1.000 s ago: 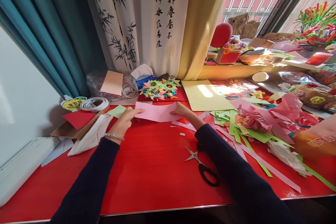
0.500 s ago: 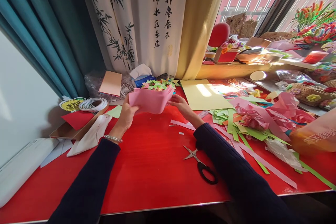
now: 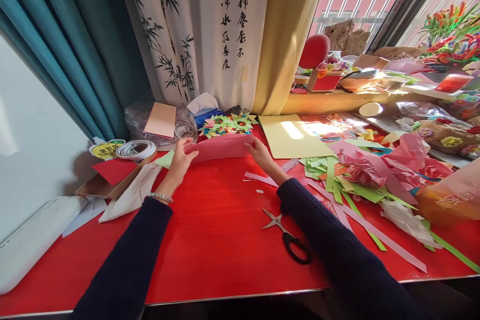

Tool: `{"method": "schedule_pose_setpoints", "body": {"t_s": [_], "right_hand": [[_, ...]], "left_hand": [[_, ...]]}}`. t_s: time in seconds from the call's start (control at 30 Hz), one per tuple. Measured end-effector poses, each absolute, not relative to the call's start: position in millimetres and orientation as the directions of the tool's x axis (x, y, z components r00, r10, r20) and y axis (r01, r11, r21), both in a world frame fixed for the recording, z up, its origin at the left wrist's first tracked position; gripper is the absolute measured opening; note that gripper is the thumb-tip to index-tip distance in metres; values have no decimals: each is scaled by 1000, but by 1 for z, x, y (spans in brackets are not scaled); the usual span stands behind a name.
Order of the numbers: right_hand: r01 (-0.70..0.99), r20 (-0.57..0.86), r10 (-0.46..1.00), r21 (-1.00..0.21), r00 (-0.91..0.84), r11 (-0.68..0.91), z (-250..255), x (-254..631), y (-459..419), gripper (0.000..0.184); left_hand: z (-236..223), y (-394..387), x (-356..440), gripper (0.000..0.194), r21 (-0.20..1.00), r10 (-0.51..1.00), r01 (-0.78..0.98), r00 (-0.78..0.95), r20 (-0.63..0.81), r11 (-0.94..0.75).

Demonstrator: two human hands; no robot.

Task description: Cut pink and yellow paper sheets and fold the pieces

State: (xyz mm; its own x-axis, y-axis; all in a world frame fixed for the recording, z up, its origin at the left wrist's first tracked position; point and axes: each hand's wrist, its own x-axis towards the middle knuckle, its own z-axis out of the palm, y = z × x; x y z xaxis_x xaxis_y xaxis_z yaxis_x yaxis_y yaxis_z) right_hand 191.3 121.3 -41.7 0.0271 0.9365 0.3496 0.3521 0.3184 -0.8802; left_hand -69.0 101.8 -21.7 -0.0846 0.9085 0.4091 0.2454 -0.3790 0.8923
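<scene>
A pink sheet of paper spans the gap between my two hands, low above the red table. My left hand pinches its left end, with the thumb on the near side. At the right end, the fingers of my right hand are closed on the paper. Just behind the sheet lies a pile of folded paper pieces, mostly green with some pink and blue. Below my right hand, a pair of scissors with black handles rests on the table, its blades apart.
Green and pink paper strips and crumpled pink paper crowd the right side. A yellow sheet lies at the back. On the left are a cardboard tray, a roll of white tape and a white device.
The pink paper has gone from a bent, folded shape to a wide, low strip stretched between my hands. My right hand has moved slightly to the right. The scissors have stayed put.
</scene>
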Motion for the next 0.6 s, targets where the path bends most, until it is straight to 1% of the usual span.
{"method": "schedule_pose_setpoints", "body": {"t_s": [0.1, 0.17, 0.27, 0.33, 0.47, 0.6], "right_hand": [[374, 375, 926, -866, 44, 333, -39, 187, 119, 32], [380, 401, 915, -853, 36, 359, -37, 185, 115, 39], [374, 458, 889, -820, -23, 432, -33, 185, 109, 50], [367, 488, 870, -800, -63, 475, -30, 186, 107, 50], [361, 515, 854, -784, -75, 504, -28, 187, 107, 41], [360, 505, 861, -795, -52, 488, -36, 187, 112, 47]], "left_hand": [[-20, 102, -66, 42, 864, 885, 258, -64, 461, -432], [-19, 101, -66, 44, 849, 874, 264, -43, 483, -457], [-17, 100, -68, 45, 842, 874, 276, -11, 486, -464], [-17, 99, -70, 44, 837, 872, 289, -13, 489, -465], [-17, 100, -70, 42, 831, 867, 310, -38, 497, -462], [-22, 103, -71, 46, 848, 880, 303, -53, 471, -436]]}}
